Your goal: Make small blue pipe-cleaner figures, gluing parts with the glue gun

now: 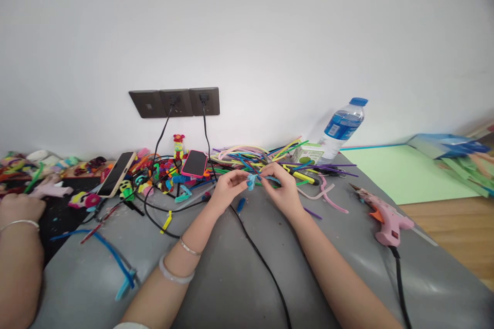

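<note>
Between my two hands, above the middle of the grey table, is a light blue pipe cleaner (251, 181) bent into a small bundle. My left hand (230, 190) pinches its left side between thumb and fingers. From the other side, my right hand (281, 187) pinches the blue strand that runs out of the bundle. A short dark blue pipe cleaner piece (241, 204) lies on the table just below. Behind my hands spreads a pile of loose pipe cleaners (239, 153) in many colours.
A pink glue gun (389, 223) lies at right, a water bottle (341, 128) and small box (307, 154) behind. Phones (195, 163), a yellow cutter (304, 178) and black cables (262, 257) lie about. Another person's hand (21, 211) is at far left, by a pink glue gun (50, 187).
</note>
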